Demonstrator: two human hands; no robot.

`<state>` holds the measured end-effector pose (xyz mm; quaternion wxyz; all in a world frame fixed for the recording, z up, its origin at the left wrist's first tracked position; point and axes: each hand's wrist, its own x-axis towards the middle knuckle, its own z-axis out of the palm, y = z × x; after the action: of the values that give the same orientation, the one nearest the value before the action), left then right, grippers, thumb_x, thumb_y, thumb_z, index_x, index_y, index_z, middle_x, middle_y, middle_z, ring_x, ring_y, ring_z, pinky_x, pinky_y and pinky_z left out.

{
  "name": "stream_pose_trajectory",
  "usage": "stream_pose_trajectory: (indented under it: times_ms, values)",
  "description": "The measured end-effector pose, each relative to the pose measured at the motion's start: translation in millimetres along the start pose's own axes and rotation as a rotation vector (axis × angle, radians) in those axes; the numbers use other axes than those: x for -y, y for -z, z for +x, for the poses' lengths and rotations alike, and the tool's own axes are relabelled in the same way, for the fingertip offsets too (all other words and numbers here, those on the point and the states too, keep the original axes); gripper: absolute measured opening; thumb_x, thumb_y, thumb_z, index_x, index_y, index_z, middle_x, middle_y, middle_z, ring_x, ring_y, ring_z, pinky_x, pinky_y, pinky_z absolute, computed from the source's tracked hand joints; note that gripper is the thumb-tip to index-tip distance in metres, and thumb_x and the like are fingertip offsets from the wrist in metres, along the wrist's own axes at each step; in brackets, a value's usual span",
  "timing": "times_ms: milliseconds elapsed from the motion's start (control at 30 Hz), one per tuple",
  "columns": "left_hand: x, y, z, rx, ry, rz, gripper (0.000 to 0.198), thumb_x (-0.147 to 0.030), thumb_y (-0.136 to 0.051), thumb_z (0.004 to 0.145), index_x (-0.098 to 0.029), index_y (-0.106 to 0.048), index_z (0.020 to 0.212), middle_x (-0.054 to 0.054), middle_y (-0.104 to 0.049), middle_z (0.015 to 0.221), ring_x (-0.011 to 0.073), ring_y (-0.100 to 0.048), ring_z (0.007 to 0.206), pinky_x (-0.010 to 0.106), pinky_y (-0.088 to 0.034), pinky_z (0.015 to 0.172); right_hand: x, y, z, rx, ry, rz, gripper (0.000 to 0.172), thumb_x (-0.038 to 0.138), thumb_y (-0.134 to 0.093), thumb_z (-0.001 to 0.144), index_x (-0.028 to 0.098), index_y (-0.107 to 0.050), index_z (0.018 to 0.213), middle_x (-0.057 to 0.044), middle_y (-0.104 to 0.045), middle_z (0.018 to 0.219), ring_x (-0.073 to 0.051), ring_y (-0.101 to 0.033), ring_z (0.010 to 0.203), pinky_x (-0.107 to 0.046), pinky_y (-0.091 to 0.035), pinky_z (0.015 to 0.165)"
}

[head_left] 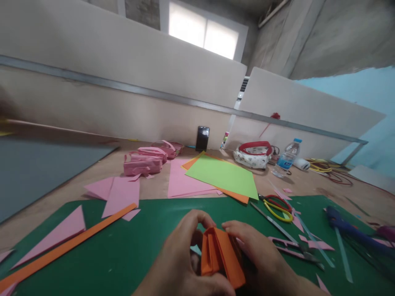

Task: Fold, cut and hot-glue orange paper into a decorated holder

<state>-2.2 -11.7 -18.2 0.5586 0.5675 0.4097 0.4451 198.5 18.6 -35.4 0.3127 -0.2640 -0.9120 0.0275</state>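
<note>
My left hand (180, 257) and my right hand (262, 257) meet at the bottom centre, both closed around a folded orange paper piece (220, 257). The piece stands upright with several pleats showing between my thumbs and fingers. It is held just above a green cutting mat (129, 242). My left fingers curl over its left side, my right fingers press its right side.
A long orange strip (66, 246) and pink paper scraps (119, 195) lie left on the mat. Green, orange and pink sheets (224, 174) lie behind. Scissors (277, 207), a glue gun (348, 228), a water bottle (286, 158), a pouch (253, 154) and pink folded pieces (143, 162) are nearby.
</note>
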Motion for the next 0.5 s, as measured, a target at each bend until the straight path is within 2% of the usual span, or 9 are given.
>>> stream_pose_trajectory:
  times_ms: [67,133,200,267,367,500]
  values:
    - [-1,1.9,1,0.035,-0.051,0.055,0.056,-0.025,-0.083,0.049,-0.026,-0.048,0.093,-0.004,-0.053,0.08,0.0099,-0.048,0.059,0.018,-0.038,0.047,3,-1,1,-0.006,0.005,-0.003,0.049,0.012,-0.06,0.074,0.016,-0.041,0.119,-0.013,-0.064,0.106,-0.02,-0.062,0.095,-0.028,-0.051,0.081]
    - [-3,5.2,4,0.062,-0.143,0.145,0.049,-0.027,-0.083,0.048,-0.026,-0.053,0.087,-0.001,-0.054,0.086,0.0147,-0.051,0.07,0.019,-0.039,0.048,5,-1,2,-0.002,0.019,0.0,0.048,0.012,-0.059,0.074,0.016,-0.042,0.118,-0.012,-0.065,0.102,-0.021,-0.063,0.091,-0.029,-0.052,0.078]
    - [-3,8.0,5,0.052,-0.185,0.173,0.044,-0.028,-0.083,0.045,-0.025,-0.055,0.079,-0.001,-0.052,0.086,0.0161,-0.048,0.074,0.019,-0.038,0.047,5,0,1,-0.006,0.034,-0.004,0.049,0.013,-0.06,0.074,0.016,-0.041,0.119,-0.012,-0.065,0.101,-0.021,-0.063,0.089,-0.03,-0.052,0.077]
    - [-2,8.3,5,0.025,-0.145,0.108,0.044,-0.026,-0.082,0.046,-0.025,-0.053,0.08,-0.003,-0.05,0.079,0.0136,-0.046,0.067,0.02,-0.038,0.049,3,0,0,-0.012,0.067,-0.008,0.056,0.016,-0.063,0.074,0.015,-0.037,0.123,-0.014,-0.063,0.105,-0.023,-0.061,0.093,-0.032,-0.05,0.079]
    - [-3,3.8,1,0.051,0.005,-0.089,0.045,-0.021,-0.076,0.053,-0.025,-0.048,0.088,-0.006,-0.052,0.071,0.0107,-0.044,0.059,0.022,-0.035,0.052,0,2,0,-0.023,0.066,0.05,0.068,0.024,-0.069,0.072,0.014,-0.033,0.128,-0.015,-0.059,0.112,-0.023,-0.057,0.1,-0.034,-0.048,0.083]
    - [-3,-1.3,-1,0.023,0.135,-0.238,0.049,-0.019,-0.074,0.055,-0.026,-0.044,0.092,-0.005,-0.06,0.076,0.0136,-0.051,0.066,0.023,-0.035,0.056,2,14,4,-0.006,-0.126,0.29,0.048,0.022,-0.064,0.076,0.019,-0.045,0.119,-0.01,-0.058,0.11,-0.019,-0.056,0.099,-0.03,-0.047,0.084]
